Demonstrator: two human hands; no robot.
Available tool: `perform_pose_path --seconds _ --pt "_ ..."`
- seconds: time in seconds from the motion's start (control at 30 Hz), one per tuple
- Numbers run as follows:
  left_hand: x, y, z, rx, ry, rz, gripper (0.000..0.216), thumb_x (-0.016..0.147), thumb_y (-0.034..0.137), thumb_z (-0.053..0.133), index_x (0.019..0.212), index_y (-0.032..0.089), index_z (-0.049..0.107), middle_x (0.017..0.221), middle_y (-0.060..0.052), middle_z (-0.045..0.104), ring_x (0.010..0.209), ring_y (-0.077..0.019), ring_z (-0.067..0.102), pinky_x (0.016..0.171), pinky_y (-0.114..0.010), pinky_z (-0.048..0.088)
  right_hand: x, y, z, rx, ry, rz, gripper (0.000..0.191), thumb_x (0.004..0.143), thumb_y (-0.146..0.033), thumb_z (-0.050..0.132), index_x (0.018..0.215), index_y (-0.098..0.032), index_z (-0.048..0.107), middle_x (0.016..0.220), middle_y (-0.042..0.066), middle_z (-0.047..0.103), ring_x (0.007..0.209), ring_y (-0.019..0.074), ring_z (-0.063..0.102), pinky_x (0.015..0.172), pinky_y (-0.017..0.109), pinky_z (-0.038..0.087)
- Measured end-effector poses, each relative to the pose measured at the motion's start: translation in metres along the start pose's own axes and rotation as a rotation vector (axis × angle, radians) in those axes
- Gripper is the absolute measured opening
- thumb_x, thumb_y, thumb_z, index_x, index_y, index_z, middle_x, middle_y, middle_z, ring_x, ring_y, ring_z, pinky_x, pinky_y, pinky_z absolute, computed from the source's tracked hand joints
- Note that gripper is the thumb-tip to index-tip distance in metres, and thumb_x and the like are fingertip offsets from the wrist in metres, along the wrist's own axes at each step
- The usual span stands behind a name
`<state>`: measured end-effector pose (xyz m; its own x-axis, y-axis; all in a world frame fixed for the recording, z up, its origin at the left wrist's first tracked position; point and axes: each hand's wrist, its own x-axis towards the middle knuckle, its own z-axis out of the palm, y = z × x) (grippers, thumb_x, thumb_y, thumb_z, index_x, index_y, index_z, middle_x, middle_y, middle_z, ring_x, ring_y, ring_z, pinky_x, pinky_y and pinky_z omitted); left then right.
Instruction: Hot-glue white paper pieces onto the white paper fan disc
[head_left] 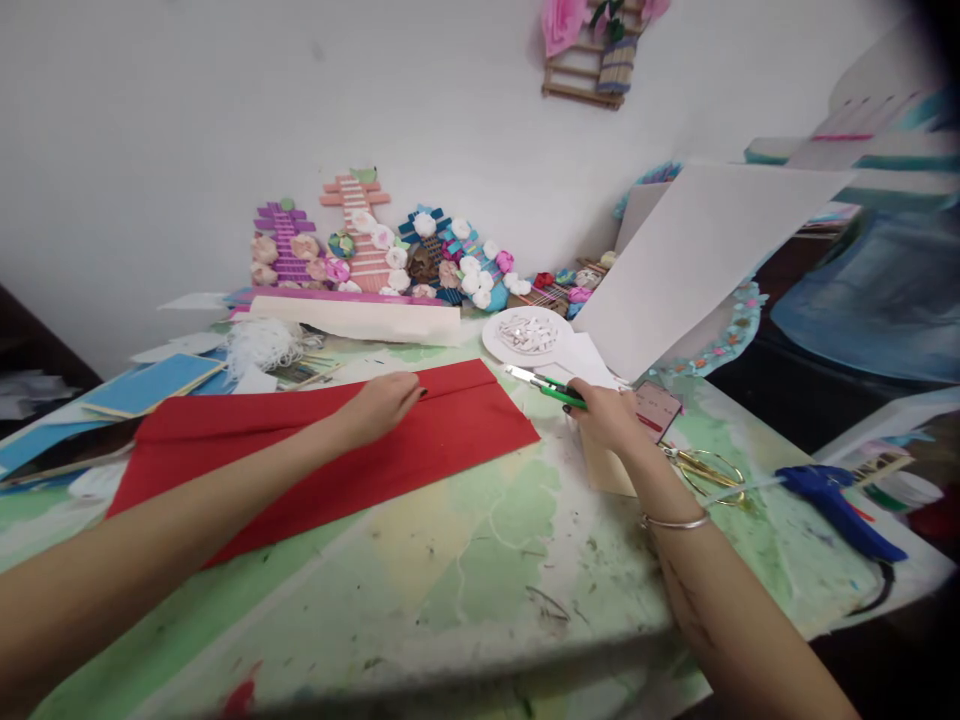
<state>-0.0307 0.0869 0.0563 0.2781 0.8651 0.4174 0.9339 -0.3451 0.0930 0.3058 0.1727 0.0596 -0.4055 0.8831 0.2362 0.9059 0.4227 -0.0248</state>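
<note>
A long red folded sheet (pixel 450 430) lies across the table. My left hand (pixel 382 402) rests on its upper fold with the fingers curled down onto the paper. To the right of the sheet, my right hand (pixel 609 415) is closed around a green-handled utility knife (pixel 544 384), whose blade points left toward the red sheet's far corner. A bracelet sits on my right wrist.
A large white sheet (pixel 697 250) leans at the back right. A white plate (pixel 526 335) of small pieces, gold scissors (pixel 705 470), a blue glue gun (pixel 836 500), a cream roll (pixel 360 318), blue boards (pixel 150 385) and paper-flower crafts (pixel 375 250) crowd the table.
</note>
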Motion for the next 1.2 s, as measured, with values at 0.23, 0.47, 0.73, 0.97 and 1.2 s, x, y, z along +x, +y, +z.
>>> perform_pose_path --seconds 0.23,0.47,0.73,0.97,1.2 --pt "0.022 0.036 0.043 -0.175 -0.088 0.041 0.031 0.087 0.028 0.041 0.061 0.015 0.053 0.064 -0.005 0.059 0.06 -0.015 0.053 0.06 -0.026 0.037 -0.005 0.03 0.012 -0.007 -0.046 -0.053 0.02 0.069 -0.016 0.054 0.086 -0.022 0.062 0.089 0.006 0.065 0.084 0.0208 0.056 0.062 0.027 0.026" --pt "0.041 0.059 0.056 -0.367 -0.14 -0.004 0.014 0.077 0.02 0.059 0.064 0.016 0.062 0.069 -0.001 0.069 0.065 -0.0116 0.062 0.062 -0.019 0.044 0.0 0.046 0.012 -0.035 -0.002 0.014 0.024 0.069 -0.02 0.057 0.091 -0.023 0.064 0.087 0.006 0.063 0.083 0.0206 0.055 0.06 0.027 0.025" --pt "0.096 0.085 0.082 -0.184 -0.135 -0.075 0.03 0.089 0.022 0.038 0.071 0.014 0.06 0.075 -0.006 0.066 0.071 -0.0156 0.059 0.067 -0.025 0.042 -0.002 0.048 0.008 -0.079 0.145 0.299 0.029 0.075 -0.025 0.051 0.101 -0.021 0.061 0.091 0.011 0.061 0.085 0.0268 0.056 0.065 0.032 0.03" --pt "0.121 0.109 0.103 -0.035 -0.329 -0.073 0.036 0.079 0.043 0.051 0.081 0.01 0.063 0.09 -0.019 0.065 0.088 -0.03 0.06 0.072 -0.035 0.046 -0.007 0.051 -0.002 -0.026 0.236 0.418 0.029 0.075 -0.022 0.048 0.102 -0.023 0.059 0.095 0.009 0.059 0.089 0.0255 0.054 0.069 0.034 0.032" --pt "0.141 0.118 0.105 -0.067 -0.451 -0.123 0.016 0.072 0.022 0.056 0.072 0.009 0.065 0.085 -0.018 0.067 0.082 -0.0278 0.063 0.07 -0.032 0.047 -0.01 0.049 -0.006 0.002 0.265 0.419 0.028 0.075 -0.023 0.049 0.101 -0.024 0.06 0.092 0.009 0.059 0.085 0.0254 0.054 0.067 0.035 0.032"
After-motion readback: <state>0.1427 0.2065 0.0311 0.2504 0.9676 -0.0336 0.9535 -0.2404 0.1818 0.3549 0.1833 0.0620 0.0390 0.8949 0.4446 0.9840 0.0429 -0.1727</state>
